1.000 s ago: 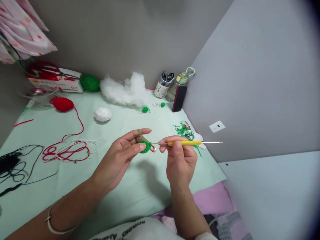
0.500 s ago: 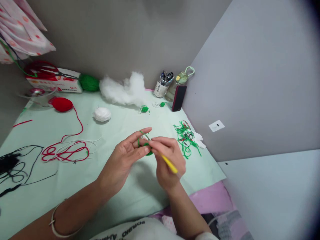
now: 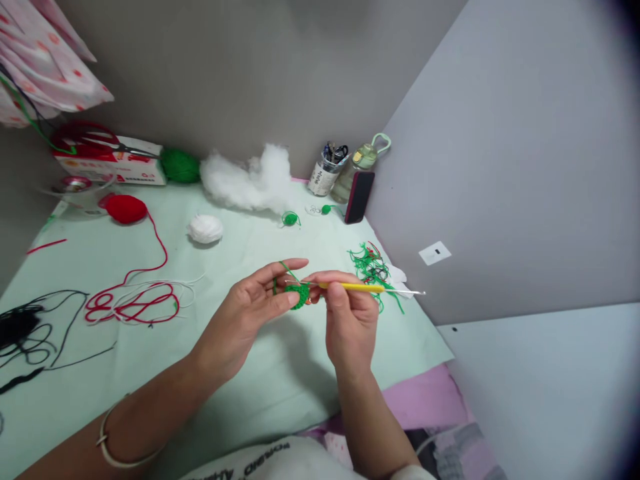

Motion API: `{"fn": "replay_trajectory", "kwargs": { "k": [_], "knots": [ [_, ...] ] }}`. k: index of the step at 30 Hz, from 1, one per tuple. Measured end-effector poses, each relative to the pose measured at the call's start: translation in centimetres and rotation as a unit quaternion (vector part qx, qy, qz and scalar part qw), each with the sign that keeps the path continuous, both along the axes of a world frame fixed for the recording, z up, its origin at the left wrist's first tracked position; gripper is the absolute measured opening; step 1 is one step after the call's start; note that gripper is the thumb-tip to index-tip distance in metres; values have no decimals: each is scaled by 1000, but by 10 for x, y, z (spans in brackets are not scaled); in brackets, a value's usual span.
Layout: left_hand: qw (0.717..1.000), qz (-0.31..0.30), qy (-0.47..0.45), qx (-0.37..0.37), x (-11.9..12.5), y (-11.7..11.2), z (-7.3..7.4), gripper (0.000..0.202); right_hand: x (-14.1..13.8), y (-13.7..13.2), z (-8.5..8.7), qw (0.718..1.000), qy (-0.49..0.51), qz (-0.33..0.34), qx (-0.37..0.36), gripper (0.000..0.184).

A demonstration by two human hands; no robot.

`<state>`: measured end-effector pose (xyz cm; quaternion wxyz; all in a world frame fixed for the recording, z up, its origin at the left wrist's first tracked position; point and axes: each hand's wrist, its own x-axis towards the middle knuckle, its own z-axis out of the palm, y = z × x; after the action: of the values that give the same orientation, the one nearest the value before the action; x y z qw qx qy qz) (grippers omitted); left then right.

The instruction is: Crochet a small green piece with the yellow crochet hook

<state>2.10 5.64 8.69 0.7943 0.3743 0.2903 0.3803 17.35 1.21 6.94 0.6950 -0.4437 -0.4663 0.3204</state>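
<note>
My left hand (image 3: pixel 255 300) pinches a small round green crochet piece (image 3: pixel 299 297) between thumb and fingers. Green yarn (image 3: pixel 287 268) runs over its raised index finger and loops round another finger. In my right hand (image 3: pixel 350 313) is a crochet hook (image 3: pixel 353 287) with a yellow handle and a metal tip at each end, held nearly level. Its left tip lies at the top edge of the green piece, close to the yarn. Whether a loop sits on the tip is too small to tell.
Green, red and black yarn scraps (image 3: pixel 373 267) lie right of my hands. A phone (image 3: pixel 359 197), a bottle (image 3: pixel 353 170) and a pen jar (image 3: pixel 324 173) stand behind. White stuffing (image 3: pixel 245 183), a white yarn ball (image 3: pixel 205 229), red yarn (image 3: pixel 127 209) and black yarn (image 3: pixel 20 327) lie left.
My right hand has turned the hook from slanting down toward me to nearly level, its rear end now pointing right. More of the green piece shows; my left hand has barely moved.
</note>
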Motion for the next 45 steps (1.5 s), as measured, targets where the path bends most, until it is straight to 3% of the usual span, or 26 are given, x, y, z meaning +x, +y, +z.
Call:
{"fn": "replay_trajectory", "kwargs": {
  "k": [6,11,14,16,19,20,22,24,27,29,32,35,37,40,42,45],
  "knots": [
    [999,12,22,23,-4,1,-1,27,6,-1,3,999,44,10,-11,22],
    [994,47,71,65,-6,-1,0,28,3,-11,8,994,-96,-50,16,22],
    [985,91,101,103,-2,-5,3,27,-1,-14,3,964,-238,-84,81,25],
    [986,106,87,97,1,-8,2,31,-2,-14,-4,928,-331,-107,132,33],
    [998,56,12,-1,5,-8,-3,41,-3,-10,-14,869,-423,-179,185,40],
    [999,30,-14,-41,5,-6,-5,41,-3,-9,-15,867,-417,-191,195,39],
    [995,5,-48,-92,4,-1,-8,35,-2,-8,-12,907,-352,-155,171,32],
    [994,8,-62,-91,3,4,-7,30,0,-7,-6,960,-215,-125,126,26],
    [997,-5,-51,-60,0,6,-3,30,1,-5,3,993,-75,-56,77,21],
    [999,-10,-33,-39,0,3,0,32,0,-3,4,995,-71,-28,59,19],
    [1000,13,-4,-15,2,-2,0,37,-1,-3,2,985,-154,-59,59,20],
    [999,3,-14,-44,4,-2,-3,41,-1,-5,-2,940,-297,-114,120,22],
    [996,-17,-39,-81,4,1,-5,32,1,-7,-3,919,-337,-135,156,25],
    [993,-3,-59,-99,2,5,-5,18,4,-8,1,959,-217,-138,118,21],
    [995,10,-58,-81,0,6,-3,21,5,-6,4,986,-103,-107,69,19],
    [998,5,-39,-40,0,3,0,31,3,-3,5,998,-25,-40,38,18]
  ]
}}
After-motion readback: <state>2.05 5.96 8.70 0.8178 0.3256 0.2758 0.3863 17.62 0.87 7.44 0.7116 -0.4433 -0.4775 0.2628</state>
